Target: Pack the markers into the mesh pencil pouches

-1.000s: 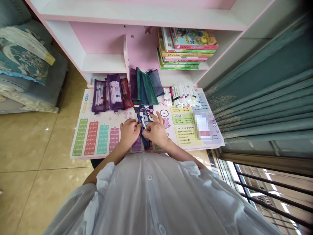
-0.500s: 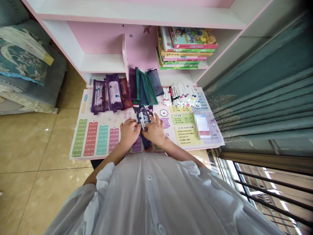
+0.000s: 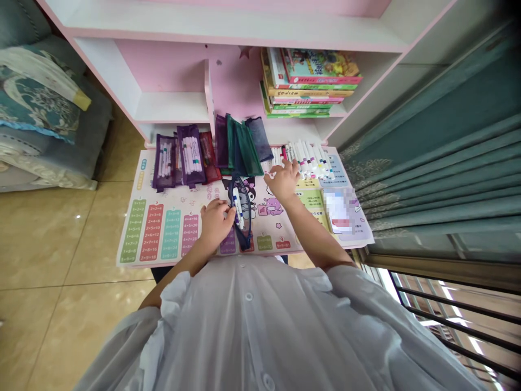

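So the left hand [image 3: 216, 221] is curled around the edge of a navy mesh pencil pouch [image 3: 246, 228], fingers pressed together and thumb tucked in close, holding it down or gripping it, though I can't tell exactly which. The pouch lies upright-ish on the middle of a multiplication-table desk mat [image 3: 277, 231], its zip side open, with a white marker [image 3: 238, 208] sitting in it and poking out of the mesh.

The right hand [image 3: 283, 182] is well apart from the pouch, up near the far edge of the mat. Its fingers [image 3: 271, 175] are spread and reach for the left end of a loose pile of white markers [image 3: 311, 161], right at or just touching the nearest ones. No clear pinch on anything that I can see.

Along the mat's far edge, left of that pile, there are two purple mesh pouches [image 3: 190, 155] with markers inside, a red pouch [image 3: 208, 156], a green one [image 3: 239, 146] and a dark blue one [image 3: 259, 138]. A blurred-out card [image 3: 340, 209] lies on the mat's right corner.
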Motion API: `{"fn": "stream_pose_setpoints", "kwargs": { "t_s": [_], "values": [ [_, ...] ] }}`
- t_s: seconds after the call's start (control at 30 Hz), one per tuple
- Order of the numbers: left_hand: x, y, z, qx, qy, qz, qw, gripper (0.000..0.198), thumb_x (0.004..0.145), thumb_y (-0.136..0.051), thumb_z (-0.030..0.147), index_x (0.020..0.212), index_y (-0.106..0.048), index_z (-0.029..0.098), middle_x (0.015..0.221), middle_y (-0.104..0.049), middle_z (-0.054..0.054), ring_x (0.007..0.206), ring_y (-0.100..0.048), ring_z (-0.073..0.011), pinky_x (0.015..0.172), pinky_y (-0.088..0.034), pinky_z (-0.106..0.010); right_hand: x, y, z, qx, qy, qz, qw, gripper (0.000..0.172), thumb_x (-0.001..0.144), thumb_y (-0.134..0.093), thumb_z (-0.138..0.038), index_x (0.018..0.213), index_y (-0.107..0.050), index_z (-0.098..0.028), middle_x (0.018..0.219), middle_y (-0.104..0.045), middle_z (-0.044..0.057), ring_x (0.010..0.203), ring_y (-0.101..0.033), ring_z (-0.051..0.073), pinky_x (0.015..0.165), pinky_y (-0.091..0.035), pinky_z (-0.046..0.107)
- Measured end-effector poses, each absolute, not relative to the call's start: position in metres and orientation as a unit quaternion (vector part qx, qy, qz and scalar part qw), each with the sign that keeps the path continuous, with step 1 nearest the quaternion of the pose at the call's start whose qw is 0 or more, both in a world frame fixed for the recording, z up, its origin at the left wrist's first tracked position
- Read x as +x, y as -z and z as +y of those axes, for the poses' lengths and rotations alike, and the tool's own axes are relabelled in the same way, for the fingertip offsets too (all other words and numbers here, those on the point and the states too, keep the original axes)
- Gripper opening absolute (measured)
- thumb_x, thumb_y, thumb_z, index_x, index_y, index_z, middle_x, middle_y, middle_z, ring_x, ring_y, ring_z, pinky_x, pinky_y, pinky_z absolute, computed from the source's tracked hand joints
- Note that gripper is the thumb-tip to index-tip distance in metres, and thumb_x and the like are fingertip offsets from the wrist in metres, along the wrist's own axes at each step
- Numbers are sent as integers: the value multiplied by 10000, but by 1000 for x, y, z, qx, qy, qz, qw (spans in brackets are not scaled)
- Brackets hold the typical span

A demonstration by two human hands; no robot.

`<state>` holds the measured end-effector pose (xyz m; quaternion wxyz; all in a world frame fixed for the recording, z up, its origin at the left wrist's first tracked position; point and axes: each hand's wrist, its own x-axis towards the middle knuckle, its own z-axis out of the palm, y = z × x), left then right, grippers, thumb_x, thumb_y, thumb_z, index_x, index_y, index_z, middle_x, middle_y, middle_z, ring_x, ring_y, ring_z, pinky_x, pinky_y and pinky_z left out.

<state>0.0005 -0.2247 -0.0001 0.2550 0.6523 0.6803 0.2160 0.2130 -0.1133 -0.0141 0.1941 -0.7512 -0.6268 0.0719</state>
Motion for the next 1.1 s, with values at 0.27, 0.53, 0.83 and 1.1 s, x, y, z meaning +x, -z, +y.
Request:
{"fn": "stream_pose_setpoints", "kwargs": {
  "t_s": [0.27, 0.53, 0.83, 1.1],
  "values": [
    [-1, 2, -224, 647, -224, 682, 255, 239, 913, -572, 309, 711, -662, 218, 1200, -722, -100, 1288, -566, -266, 1162, -322, -558, 231, 33, -61, -784, -36, -617, 57, 403, 866, -577, -309, 1180, -677, -77, 1580, -330, 243, 1527, -63, 460, 1140, -181, 704],
    [-1, 2, -224, 649, -221, 683, 254, 222, 904, -582, 303, 716, -669, 224, 1202, -721, -92, 1279, -572, -270, 1162, -321, -559, 225, 44, -53, -785, -36, -618, 30, 436, 885, -560, -370, 1155, -711, -64, 1576, -319, 251, 1529, -10, 457, 1135, -120, 749],
    [-2, 2, -224, 649, -218, 684, 253, 224, 912, -579, 302, 726, -671, 218, 1200, -721, -100, 1283, -568, -265, 1158, -323, -551, 227, 33, -74, -784, -37, -614, 89, 391, 815, -616, -373, 1043, -736, -79, 1565, -375, 227, 1528, -104, 449, 1160, -156, 733],
    [0, 2, -224, 655, -219, 680, 248, 238, 913, -566, 310, 719, -674, 224, 1195, -723, -95, 1282, -570, -272, 1160, -334, -542, 217, 2, -159, -737, -37, -616, 274, 121, 757, -599, -275, 688, -653, -192, 1471, -515, 153, 1500, -249, 440, 1111, -329, 685]
  ]
}}
